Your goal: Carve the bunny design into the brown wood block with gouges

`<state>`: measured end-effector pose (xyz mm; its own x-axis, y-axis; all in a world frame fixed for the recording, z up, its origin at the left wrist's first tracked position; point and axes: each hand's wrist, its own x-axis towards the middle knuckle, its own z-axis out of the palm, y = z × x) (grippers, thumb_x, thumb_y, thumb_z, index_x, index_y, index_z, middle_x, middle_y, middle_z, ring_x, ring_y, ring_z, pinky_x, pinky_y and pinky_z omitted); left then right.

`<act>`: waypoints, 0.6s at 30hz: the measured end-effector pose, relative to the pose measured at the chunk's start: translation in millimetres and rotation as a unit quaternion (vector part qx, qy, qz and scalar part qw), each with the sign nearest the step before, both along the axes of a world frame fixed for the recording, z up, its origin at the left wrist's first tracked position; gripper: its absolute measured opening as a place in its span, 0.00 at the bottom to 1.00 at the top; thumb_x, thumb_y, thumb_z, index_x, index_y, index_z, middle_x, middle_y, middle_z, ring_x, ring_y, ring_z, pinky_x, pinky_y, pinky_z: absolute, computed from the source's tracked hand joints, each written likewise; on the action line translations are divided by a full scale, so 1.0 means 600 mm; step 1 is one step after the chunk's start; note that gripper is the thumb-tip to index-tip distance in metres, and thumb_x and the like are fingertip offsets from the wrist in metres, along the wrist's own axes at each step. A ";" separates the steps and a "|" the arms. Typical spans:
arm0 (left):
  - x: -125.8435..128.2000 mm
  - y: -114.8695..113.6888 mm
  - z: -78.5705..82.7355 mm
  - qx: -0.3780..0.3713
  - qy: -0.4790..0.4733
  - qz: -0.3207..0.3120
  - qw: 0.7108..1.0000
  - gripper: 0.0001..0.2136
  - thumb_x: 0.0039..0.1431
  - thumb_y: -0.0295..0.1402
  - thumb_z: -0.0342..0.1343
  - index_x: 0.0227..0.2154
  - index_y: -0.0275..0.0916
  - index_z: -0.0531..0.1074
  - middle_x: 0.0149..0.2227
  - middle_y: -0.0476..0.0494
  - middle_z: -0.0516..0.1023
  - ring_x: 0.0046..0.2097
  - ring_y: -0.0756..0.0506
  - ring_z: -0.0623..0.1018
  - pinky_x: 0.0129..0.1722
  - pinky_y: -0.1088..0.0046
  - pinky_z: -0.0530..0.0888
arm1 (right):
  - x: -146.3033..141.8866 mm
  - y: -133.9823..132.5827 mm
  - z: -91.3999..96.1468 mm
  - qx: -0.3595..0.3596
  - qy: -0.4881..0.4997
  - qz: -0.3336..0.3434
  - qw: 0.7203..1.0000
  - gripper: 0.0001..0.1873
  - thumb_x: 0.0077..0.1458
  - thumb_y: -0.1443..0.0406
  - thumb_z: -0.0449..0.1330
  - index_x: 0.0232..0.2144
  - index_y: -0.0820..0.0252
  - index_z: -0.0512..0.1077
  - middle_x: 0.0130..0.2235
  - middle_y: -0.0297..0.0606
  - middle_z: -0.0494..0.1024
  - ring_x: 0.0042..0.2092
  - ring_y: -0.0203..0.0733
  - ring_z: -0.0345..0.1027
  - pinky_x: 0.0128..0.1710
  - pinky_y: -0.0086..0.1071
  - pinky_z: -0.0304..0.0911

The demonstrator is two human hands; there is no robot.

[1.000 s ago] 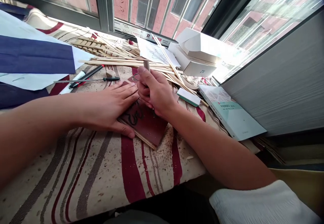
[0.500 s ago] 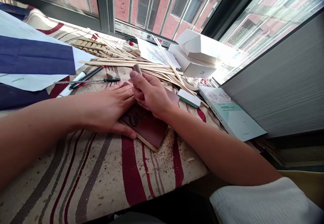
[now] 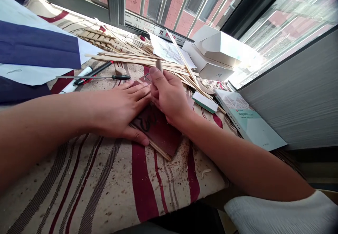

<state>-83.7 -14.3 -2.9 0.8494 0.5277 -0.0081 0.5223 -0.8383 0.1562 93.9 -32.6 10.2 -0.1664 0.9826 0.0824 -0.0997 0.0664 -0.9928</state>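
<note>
A reddish-brown board (image 3: 169,135) with black curved lines drawn on it lies on the striped cloth. My left hand (image 3: 124,110) rests flat over its left side, fingers spread and thumb along the near edge. Closed in a fist above the board, my right hand (image 3: 170,94) grips a tool with a pale round handle (image 3: 158,65) whose end sticks up past the thumb. The tool's working end is hidden under the fist, so its kind does not show. The right fist is close beside the left fingertips.
Thin wooden strips (image 3: 132,58) are heaped behind the board, near a white box (image 3: 215,66). A thin dark-handled tool (image 3: 120,77) and pens (image 3: 96,71) lie left. To the right are a green-and-white block (image 3: 204,102) and a book (image 3: 253,121). Crumbs dot the striped cloth (image 3: 111,188).
The whole view has shifted, so things appear farther right. My right fist has moved slightly right over the board, still round the handle. My left hand stays pressed on the board.
</note>
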 end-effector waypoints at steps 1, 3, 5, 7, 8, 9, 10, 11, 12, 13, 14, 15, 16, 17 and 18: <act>0.000 0.000 0.000 0.001 -0.009 -0.006 1.000 0.62 0.54 0.81 0.45 0.77 0.35 0.57 0.79 0.25 0.53 0.80 0.24 0.55 0.82 0.46 0.45 | -0.002 -0.004 0.004 0.009 0.001 -0.006 1.000 0.29 0.72 0.51 0.63 0.24 0.55 0.58 0.21 0.24 0.54 0.23 0.29 0.46 0.20 0.26 0.45; 0.001 0.000 0.001 -0.004 -0.024 -0.016 1.000 0.59 0.56 0.79 0.47 0.77 0.37 0.57 0.79 0.27 0.54 0.80 0.24 0.55 0.82 0.46 0.45 | -0.006 -0.012 0.014 0.007 -0.006 0.025 1.000 0.30 0.71 0.49 0.63 0.23 0.55 0.58 0.20 0.24 0.54 0.22 0.28 0.46 0.20 0.26 0.45; 0.002 0.000 0.002 -0.010 -0.029 -0.018 0.999 0.58 0.55 0.79 0.48 0.78 0.40 0.57 0.80 0.29 0.53 0.81 0.25 0.53 0.82 0.47 0.46 | -0.008 -0.017 0.018 -0.010 -0.011 0.072 0.997 0.30 0.71 0.49 0.64 0.22 0.55 0.58 0.19 0.23 0.54 0.21 0.28 0.45 0.19 0.27 0.44; 0.003 0.000 0.002 -0.012 -0.017 -0.007 1.000 0.61 0.53 0.80 0.48 0.78 0.39 0.56 0.81 0.28 0.50 0.81 0.24 0.52 0.82 0.46 0.45 | -0.007 -0.016 0.013 -0.004 0.003 0.045 0.999 0.30 0.70 0.49 0.66 0.23 0.55 0.58 0.19 0.22 0.54 0.21 0.28 0.45 0.19 0.26 0.45; 0.004 0.000 0.001 -0.012 -0.007 0.001 1.000 0.63 0.52 0.81 0.47 0.78 0.37 0.55 0.81 0.26 0.49 0.81 0.23 0.51 0.82 0.44 0.46 | -0.006 -0.015 0.008 0.010 0.013 0.007 1.000 0.30 0.69 0.50 0.66 0.23 0.55 0.58 0.19 0.23 0.55 0.21 0.28 0.46 0.19 0.26 0.45; 0.005 0.001 0.001 -0.012 0.002 0.008 1.000 0.64 0.51 0.82 0.46 0.78 0.35 0.55 0.81 0.25 0.48 0.81 0.22 0.50 0.82 0.43 0.46 | -0.004 -0.013 0.002 0.029 0.022 -0.037 0.999 0.29 0.69 0.50 0.67 0.24 0.55 0.59 0.20 0.23 0.56 0.21 0.28 0.47 0.19 0.26 0.46; 0.005 0.001 0.000 -0.011 0.009 0.013 1.000 0.65 0.50 0.82 0.45 0.78 0.33 0.55 0.81 0.23 0.47 0.81 0.21 0.50 0.81 0.41 0.46 | -0.003 -0.011 -0.003 0.049 0.029 -0.079 0.995 0.28 0.69 0.50 0.67 0.25 0.55 0.59 0.20 0.24 0.57 0.22 0.28 0.48 0.19 0.25 0.46; 0.006 0.001 0.000 -0.009 0.013 0.015 1.000 0.66 0.50 0.83 0.45 0.77 0.32 0.56 0.80 0.22 0.48 0.81 0.21 0.50 0.81 0.40 0.46 | -0.001 -0.010 -0.006 0.066 0.033 -0.109 0.991 0.27 0.69 0.50 0.66 0.26 0.55 0.60 0.21 0.24 0.58 0.22 0.29 0.48 0.19 0.25 0.46; 0.007 0.001 0.000 -0.008 0.014 0.016 1.000 0.65 0.50 0.82 0.45 0.77 0.32 0.57 0.80 0.22 0.49 0.81 0.21 0.51 0.81 0.41 0.46 | 0.000 -0.010 -0.007 0.074 0.037 -0.121 0.989 0.27 0.70 0.50 0.66 0.26 0.55 0.60 0.21 0.24 0.58 0.22 0.29 0.48 0.19 0.25 0.46; 0.007 0.000 0.001 -0.008 0.013 0.015 1.000 0.65 0.50 0.82 0.46 0.76 0.32 0.58 0.80 0.23 0.49 0.81 0.21 0.51 0.81 0.41 0.46 | 0.000 -0.011 -0.006 0.070 0.038 -0.110 0.991 0.27 0.70 0.50 0.65 0.26 0.54 0.59 0.21 0.24 0.57 0.22 0.29 0.47 0.18 0.25 0.45; 0.008 0.000 0.003 -0.008 0.010 0.014 1.000 0.64 0.50 0.82 0.47 0.76 0.33 0.59 0.80 0.24 0.50 0.81 0.21 0.52 0.82 0.42 0.46 | 0.000 -0.013 -0.002 0.055 0.036 -0.076 0.995 0.28 0.70 0.49 0.65 0.26 0.54 0.58 0.20 0.23 0.56 0.21 0.29 0.46 0.18 0.26 0.45; 0.008 -0.001 0.005 -0.008 0.010 0.013 1.000 0.63 0.51 0.81 0.48 0.76 0.34 0.59 0.80 0.25 0.51 0.81 0.22 0.53 0.82 0.43 0.46 | 0.001 -0.015 0.004 0.034 0.031 -0.027 0.999 0.29 0.71 0.48 0.64 0.25 0.54 0.57 0.19 0.23 0.54 0.20 0.28 0.45 0.17 0.26 0.45; 0.008 -0.002 0.007 -0.008 0.010 0.011 1.000 0.61 0.52 0.80 0.48 0.76 0.35 0.59 0.80 0.27 0.52 0.81 0.23 0.53 0.82 0.43 0.47 | 0.001 -0.018 0.011 0.012 0.023 0.033 0.999 0.30 0.70 0.47 0.64 0.24 0.53 0.57 0.18 0.22 0.53 0.19 0.28 0.43 0.17 0.26 0.44; 0.008 -0.002 0.009 -0.009 0.011 0.007 1.000 0.60 0.53 0.79 0.49 0.77 0.37 0.58 0.80 0.28 0.52 0.81 0.24 0.53 0.82 0.44 0.48 | 0.002 -0.021 0.017 -0.007 0.014 0.090 0.996 0.31 0.70 0.46 0.64 0.24 0.53 0.57 0.18 0.21 0.52 0.18 0.28 0.41 0.16 0.26 0.43; 0.008 -0.002 0.010 -0.009 0.012 0.004 1.000 0.60 0.53 0.78 0.48 0.78 0.38 0.57 0.80 0.30 0.51 0.81 0.25 0.53 0.82 0.45 0.48 | 0.003 -0.023 0.021 -0.018 0.010 0.133 0.991 0.31 0.70 0.45 0.64 0.23 0.53 0.57 0.17 0.21 0.51 0.18 0.27 0.40 0.16 0.27 0.42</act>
<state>-79.1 -15.6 3.2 0.8446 0.5341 -0.0379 0.5328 -0.8313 0.1585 95.8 -46.4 22.5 -0.4182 0.9067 0.0546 -0.1278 0.0008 -0.9918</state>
